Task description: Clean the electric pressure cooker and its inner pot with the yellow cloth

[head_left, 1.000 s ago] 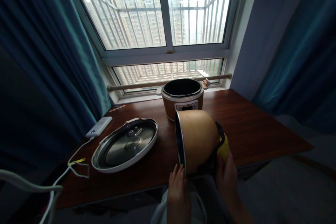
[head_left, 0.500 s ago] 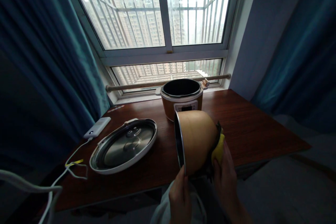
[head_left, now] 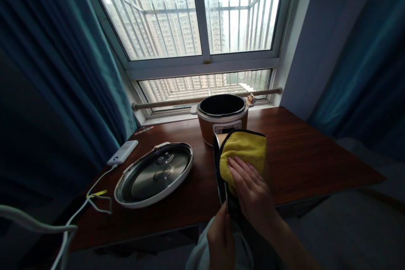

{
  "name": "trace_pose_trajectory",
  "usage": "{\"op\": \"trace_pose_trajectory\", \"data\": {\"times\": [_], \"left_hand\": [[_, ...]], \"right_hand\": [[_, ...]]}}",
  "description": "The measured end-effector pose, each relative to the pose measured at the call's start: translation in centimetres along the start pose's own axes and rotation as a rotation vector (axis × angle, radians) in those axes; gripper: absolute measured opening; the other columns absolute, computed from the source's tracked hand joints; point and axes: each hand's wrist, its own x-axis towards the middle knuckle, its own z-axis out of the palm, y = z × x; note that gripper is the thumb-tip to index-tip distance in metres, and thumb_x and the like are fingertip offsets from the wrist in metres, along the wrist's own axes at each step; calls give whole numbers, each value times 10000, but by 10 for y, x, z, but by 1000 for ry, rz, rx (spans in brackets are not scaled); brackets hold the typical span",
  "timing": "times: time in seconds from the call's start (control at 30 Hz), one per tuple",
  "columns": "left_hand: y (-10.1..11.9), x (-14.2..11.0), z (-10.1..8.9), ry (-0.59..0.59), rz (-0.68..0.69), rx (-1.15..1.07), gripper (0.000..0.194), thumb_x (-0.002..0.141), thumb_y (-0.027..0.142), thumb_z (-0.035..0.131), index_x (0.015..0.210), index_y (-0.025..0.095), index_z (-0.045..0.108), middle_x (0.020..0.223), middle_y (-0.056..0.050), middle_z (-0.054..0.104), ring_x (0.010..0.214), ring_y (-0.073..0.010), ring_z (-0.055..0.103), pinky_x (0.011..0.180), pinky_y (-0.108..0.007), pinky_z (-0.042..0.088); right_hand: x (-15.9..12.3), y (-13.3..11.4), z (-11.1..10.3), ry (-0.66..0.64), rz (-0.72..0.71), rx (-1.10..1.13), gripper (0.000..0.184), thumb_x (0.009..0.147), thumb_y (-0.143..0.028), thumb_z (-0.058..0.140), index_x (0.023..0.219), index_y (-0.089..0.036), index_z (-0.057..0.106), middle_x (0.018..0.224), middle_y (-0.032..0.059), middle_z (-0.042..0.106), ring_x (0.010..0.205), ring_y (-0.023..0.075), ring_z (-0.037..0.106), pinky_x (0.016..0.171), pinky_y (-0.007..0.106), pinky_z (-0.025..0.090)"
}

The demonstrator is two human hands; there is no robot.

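My left hand (head_left: 220, 236) pinches the lower rim of an inner pot (head_left: 218, 173), which is tipped on its side with the mouth facing left. Over the pot's tan outer wall lies a yellow cloth (head_left: 248, 147) with a dark edge. My right hand (head_left: 253, 196) presses this cloth against the wall, fingers close together, and most of the pot is hidden behind them. Just beyond stands the rice cooker body (head_left: 207, 128), brown and white, its dark top uncovered. Left of the pot, the round lid (head_left: 155, 173) rests with its metal inner side up.
A white power bank (head_left: 123, 152) with a white cable (head_left: 79, 209) lies on the left of the wooden table (head_left: 310, 152). A barred window is behind the table, with a pole (head_left: 171, 102) along its sill. Blue curtains (head_left: 63, 50) hang on both sides.
My right hand has brought the cloth from the pot's base, at the right, up and left over its outer wall toward the rim. My left hand keeps its hold on the rim.
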Motion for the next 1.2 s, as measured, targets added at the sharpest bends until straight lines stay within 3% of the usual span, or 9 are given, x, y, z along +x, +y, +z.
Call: {"op": "trace_pose_trajectory", "data": {"times": [0.27, 0.37, 0.47, 0.63, 0.83, 0.93, 1.07, 1.2], "left_hand": [[1, -5, 1, -27, 65, 79, 355, 908, 232, 345, 1176, 201, 576, 991, -67, 692, 905, -174, 660, 787, -276, 554], [-6, -8, 2, -32, 116, 133, 380, 896, 172, 346, 1230, 175, 526, 1096, -76, 654, 1007, -173, 621, 856, -282, 529], [-21, -15, 4, -16, 185, 223, 404, 872, 129, 372, 1256, 148, 495, 1215, -90, 584, 1134, -189, 539, 930, -324, 490], [-34, -21, -1, -44, 150, 324, 410, 878, 124, 370, 1269, 175, 483, 1273, -88, 539, 1227, -196, 446, 999, -373, 425], [1, 3, -21, -180, 38, 205, 459, 873, 201, 440, 1329, 160, 403, 1332, -103, 478, 1229, -194, 441, 1001, -324, 413], [12, 11, -15, -55, 8, 118, 378, 888, 246, 419, 1234, 123, 511, 1191, -105, 601, 1096, -177, 567, 928, -267, 471], [6, 8, 2, 133, 26, 69, 327, 894, 278, 400, 1087, 122, 614, 1047, -94, 675, 958, -172, 641, 845, -247, 518], [1, 0, 5, 144, 54, 70, 310, 889, 251, 411, 1103, 135, 603, 1019, -90, 685, 911, -160, 657, 808, -241, 534]], "right_hand": [[-26, 44, -5, 151, 392, 68, 437, 911, -212, 326, 1343, -163, 359, 1342, 109, 452, 1262, 212, 394, 1016, 433, 369], [-42, 50, -3, 189, 573, 130, 407, 922, -281, 312, 1293, -153, 419, 1216, 126, 559, 1133, 218, 529, 886, 374, 473], [-58, 47, 2, 213, 674, 163, 391, 919, -319, 328, 1246, -142, 450, 1105, 138, 613, 1032, 227, 591, 787, 338, 504], [-78, 39, 12, 247, 677, 125, 415, 914, -321, 337, 1277, -131, 404, 1167, 158, 575, 1080, 250, 562, 803, 359, 491], [-91, 36, 19, 245, 696, 87, 412, 918, -341, 329, 1255, -119, 413, 1150, 168, 581, 1077, 267, 561, 777, 370, 497], [-95, 33, 20, 250, 695, 60, 416, 920, -350, 325, 1259, -123, 409, 1165, 173, 571, 1089, 269, 553, 784, 382, 497], [-91, 25, 15, 276, 647, 28, 435, 919, -316, 344, 1316, -138, 358, 1223, 172, 534, 1144, 261, 513, 848, 411, 477], [-71, 12, 7, 286, 530, -23, 487, 912, -229, 359, 1386, -168, 264, 1357, 151, 415, 1265, 249, 382, 958, 457, 409]]}}
